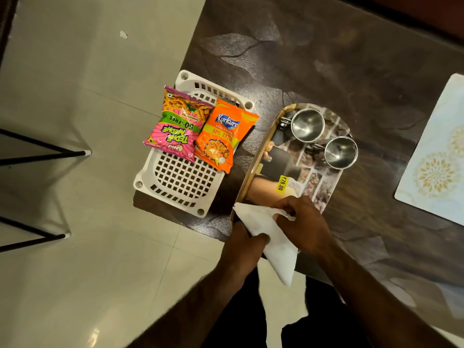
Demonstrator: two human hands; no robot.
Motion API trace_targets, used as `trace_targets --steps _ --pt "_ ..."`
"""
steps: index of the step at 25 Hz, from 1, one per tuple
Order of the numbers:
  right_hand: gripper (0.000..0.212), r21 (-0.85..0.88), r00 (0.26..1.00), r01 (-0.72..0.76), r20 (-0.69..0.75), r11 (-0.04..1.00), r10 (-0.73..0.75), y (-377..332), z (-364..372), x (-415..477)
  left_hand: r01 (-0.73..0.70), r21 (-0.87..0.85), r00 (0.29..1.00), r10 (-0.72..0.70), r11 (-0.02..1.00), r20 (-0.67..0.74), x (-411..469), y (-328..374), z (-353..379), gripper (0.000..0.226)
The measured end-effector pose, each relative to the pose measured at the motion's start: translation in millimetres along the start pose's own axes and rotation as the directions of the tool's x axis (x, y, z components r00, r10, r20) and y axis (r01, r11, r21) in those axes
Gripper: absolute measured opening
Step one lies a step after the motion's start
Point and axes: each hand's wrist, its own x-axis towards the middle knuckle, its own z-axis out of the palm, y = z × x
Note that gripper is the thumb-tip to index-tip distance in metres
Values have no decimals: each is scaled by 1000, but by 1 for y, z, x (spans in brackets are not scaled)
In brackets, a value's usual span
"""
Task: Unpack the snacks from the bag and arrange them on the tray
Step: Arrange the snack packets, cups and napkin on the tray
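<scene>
Far left on the counter (326, 59) sits the white slotted tray (175, 182). I see two snacks already on it: the pink packet (175, 126) and, just beside it, the orange Kurkure packet (221, 136), whose right edge hangs over the tray's rim. The near half of the tray is bare. Next comes a printed serving board (313, 177) carrying two steel cups (307, 125), well apart from the snacks. At the near edge, my left hand (244, 249) has its grip clenched on the white bag (273, 237) from below, while my right hand (305, 222) pinches the bag's upper edge — so the bag is held between both. I cannot tell whether anything remains inside. I judge unpacking is nearly done — next, open the mouth, check, and lay any packet on the bare grid.
</scene>
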Motion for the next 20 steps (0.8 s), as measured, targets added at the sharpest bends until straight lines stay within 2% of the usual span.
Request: trace_targets --steps 3,6,9,13,17,20 --pt "12 51 1000 -18 14 999 17 1 -1 1 -153 22 984 155 988 -86 5 -3 4 50" --pt "2 157 999 -16 43 988 10 0 -2 0 -257 -54 966 254 965 -58 7 2 4 58" --pt "13 329 999 -11 49 944 -5 -7 -3 -3 -228 -107 974 225 968 -39 4 11 -10 49" --pt "20 636 994 -92 109 767 28 -25 -4 -2 -235 -272 972 217 933 -96 -6 24 -60 39" --pt "29 624 990 -111 135 774 32 -32 -3 -1 -323 -431 942 243 843 -230 -7 33 -116 41" --pt "22 588 986 -133 162 798 45 -31 -1 -2 -355 -528 916 175 772 -361 7 41 -141 44"
